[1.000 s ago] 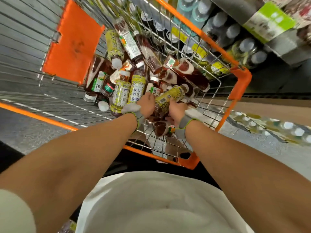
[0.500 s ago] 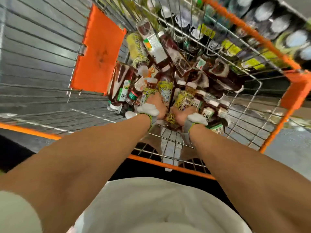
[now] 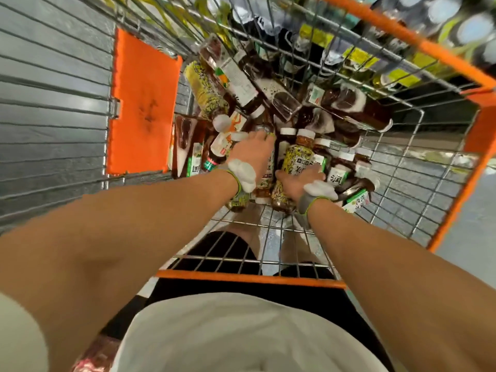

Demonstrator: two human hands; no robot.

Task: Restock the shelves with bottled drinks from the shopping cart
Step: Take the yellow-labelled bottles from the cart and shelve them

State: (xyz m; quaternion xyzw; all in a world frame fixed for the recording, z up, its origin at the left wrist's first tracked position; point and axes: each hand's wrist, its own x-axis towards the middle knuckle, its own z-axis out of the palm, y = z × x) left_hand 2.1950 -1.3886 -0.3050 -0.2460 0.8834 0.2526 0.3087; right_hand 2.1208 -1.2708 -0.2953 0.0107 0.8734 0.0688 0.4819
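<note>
Two bare forearms reach down into a wire shopping cart [image 3: 442,59] with an orange rim, where bottled drinks [image 3: 268,89] lie heaped toward the cart's far end. Near the cart's middle, the left hand [image 3: 253,154] curls over a yellow-labelled bottle [image 3: 267,170]. Just beside it, the right hand [image 3: 299,181] grips an orange-capped bottle [image 3: 298,157]. An orange panel [image 3: 142,103] hangs on the cart's left wall. Beyond the cart's far right corner, blurred shelf bottles [image 3: 472,28] show white caps.
</note>
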